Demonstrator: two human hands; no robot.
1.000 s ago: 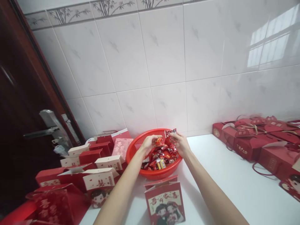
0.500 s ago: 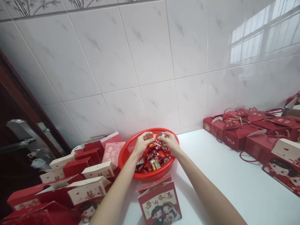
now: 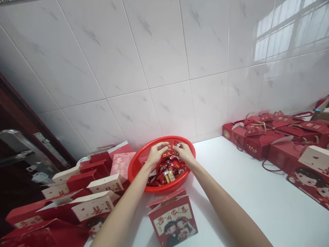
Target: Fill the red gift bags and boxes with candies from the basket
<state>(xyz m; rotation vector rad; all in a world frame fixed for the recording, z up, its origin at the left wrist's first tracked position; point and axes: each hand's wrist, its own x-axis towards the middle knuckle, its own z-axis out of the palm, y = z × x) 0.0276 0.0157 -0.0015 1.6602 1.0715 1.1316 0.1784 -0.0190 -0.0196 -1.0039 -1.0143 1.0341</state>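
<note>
A red plastic basket [image 3: 164, 188] holds a heap of wrapped candies [image 3: 171, 164], mostly in red wrappers, a few gold. My left hand [image 3: 157, 153] is over the basket's left half, its fingers stretched out and apart from the thumb, with nothing visible in it. Across from it, my right hand [image 3: 185, 154] pinches a small wrapped candy [image 3: 178, 145] with a whitish end at its fingertips; the fingers partly hide it. In front of the basket, between my forearms, stands a red gift box [image 3: 173, 219] with a cartoon couple on its face and its top flaps raised.
Several red and cream gift boxes [image 3: 96, 209] with raised flaps crowd the left side. More red boxes with cord handles [image 3: 259, 145] stand along the wall at right. The white table [image 3: 231, 181] meets a tiled wall [image 3: 169, 61]. A door with a metal handle [image 3: 15, 145] is at far left.
The view has tilted down slightly. My left hand's fingers have straightened a little, and both hands stay over the basket.
</note>
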